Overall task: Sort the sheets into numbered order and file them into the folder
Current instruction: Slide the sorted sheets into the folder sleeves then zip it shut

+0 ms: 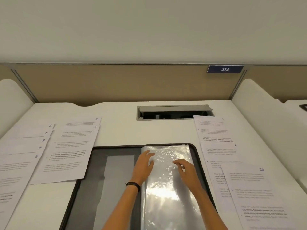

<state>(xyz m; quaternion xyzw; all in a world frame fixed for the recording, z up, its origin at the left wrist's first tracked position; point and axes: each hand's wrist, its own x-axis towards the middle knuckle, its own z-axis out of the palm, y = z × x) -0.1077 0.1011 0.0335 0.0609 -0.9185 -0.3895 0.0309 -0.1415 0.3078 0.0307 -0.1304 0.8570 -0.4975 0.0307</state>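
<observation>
The left hand lies flat with its fingers nearly straight and slightly spread, resting on the left edge of a stack of clear plastic sleeves. A dark wristband circles that wrist. Just to its right, the right hand has loosely bent fingers with the tips touching the top sleeve; glare hides whether they pinch the plastic.

Both hands are over an open black folder, whose near edge is cut off at the bottom. The sleeves fill its right half, and whether any holds paper cannot be made out. Left of the left hand, the inside cover carries a grey pocket.

Further left, sheet 7 overlaps the folder's corner, with sheet 6 peeking out beyond it. Past those, sheets 1 to 5 are fanned, partly cut off. Right of the right hand lie sheet 9, sheet 8 and, nearest, sheet 10, overlapping. Their printed text is too blurred to read.

Beyond the hands, the white desk has an open cable hatch, its contents dark. A sign reading 214 hangs above.
</observation>
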